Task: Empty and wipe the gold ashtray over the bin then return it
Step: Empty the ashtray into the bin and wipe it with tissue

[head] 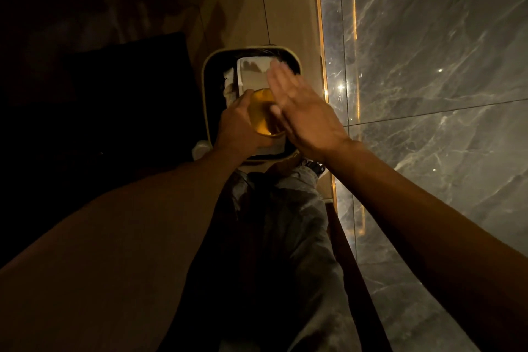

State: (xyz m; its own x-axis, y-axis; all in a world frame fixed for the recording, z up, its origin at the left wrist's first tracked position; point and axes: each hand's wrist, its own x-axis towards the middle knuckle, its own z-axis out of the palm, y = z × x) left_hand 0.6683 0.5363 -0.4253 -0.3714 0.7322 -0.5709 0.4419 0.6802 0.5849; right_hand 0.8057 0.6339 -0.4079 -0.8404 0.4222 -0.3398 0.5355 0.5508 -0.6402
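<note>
1. Dim room. Tan tiled floor [288,17] runs up the middle of the view; a polished grey marble wall [428,80] with pale veins fills the right side, edged by a lit gold strip [319,23]. Dark furniture or shadow fills the left; detail cannot be told.
2. Bin [206,86]: rounded-square, pale rim, dark inside, standing on the floor just beside the wall strip. White paper and a pale flat sheet [251,74] lie inside it.
3. Gold ashtray [261,111]: held above the bin's near half, over the opening. It is round, so no long axis shows. It is tipped on edge, hollow facing right toward the other palm.
4. Left hand [238,128]: fingers [245,96] clenched around the ashtray's left rim and back, gripping it.
5. Right hand [300,111]: flat, fingers [278,74] straight, released and together, holding nothing visible. The palm faces the ashtray's open side; motion blur hides whether it touches.
6. Below the bin: the person's grey trouser leg [291,223] and one shoe [314,167] by the wall strip. Both forearms are bare.
</note>
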